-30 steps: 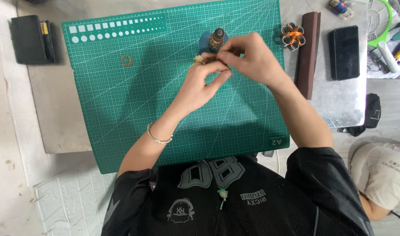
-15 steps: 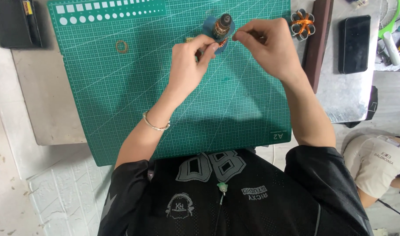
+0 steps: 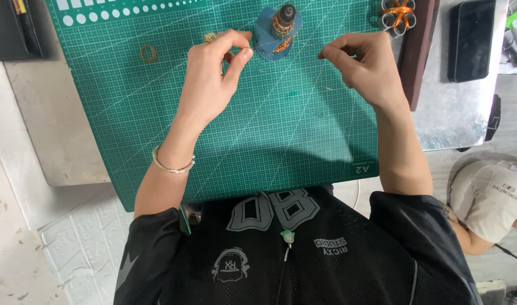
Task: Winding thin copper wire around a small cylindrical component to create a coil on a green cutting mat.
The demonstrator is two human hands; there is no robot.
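My left hand (image 3: pixel 213 73) pinches a small brass piece (image 3: pixel 210 38) between thumb and forefinger, just above the green cutting mat (image 3: pixel 270 130). A bracelet circles that wrist. My right hand (image 3: pixel 365 65) hovers to the right with thumb and forefinger pinched together; anything between them is too thin to see. Between the two hands, near the mat's far edge, a dark spool wound with copper wire (image 3: pixel 281 24) stands upright on a blue disc (image 3: pixel 264 45).
A small brass ring (image 3: pixel 149 53) lies on the mat left of my left hand. An orange-copper coil part (image 3: pixel 397 13), a dark brown strip (image 3: pixel 419 56) and a black phone (image 3: pixel 470 39) lie right of the mat. A black case (image 3: pixel 12 28) sits far left. Another person crouches at lower right (image 3: pixel 490 197).
My hands were together at the spool a second ago. They have since drawn apart, the left moving left with the brass piece, the right moving right.
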